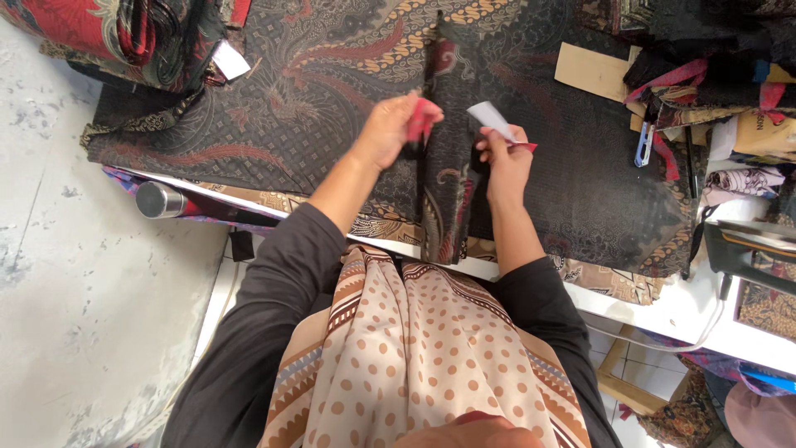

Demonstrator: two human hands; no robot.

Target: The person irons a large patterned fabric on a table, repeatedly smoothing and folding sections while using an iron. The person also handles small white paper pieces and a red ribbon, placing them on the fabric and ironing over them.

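Our left hand (390,129) pinches the red cloth (421,124) shut between fingers; our right hand (506,162) grips a white tag (489,119) – both above the dark batik fabric (332,91) on the table. We judge it best to keep the tag square – pinch firm.

One camera only, worn on the person's head and aimed almost straight down. It looks over their chest and forearms to the table (688,311), close enough that the hands (390,129) sit mid-frame. The floor (75,274) fills the left edge; cloth piles crowd the top corners.
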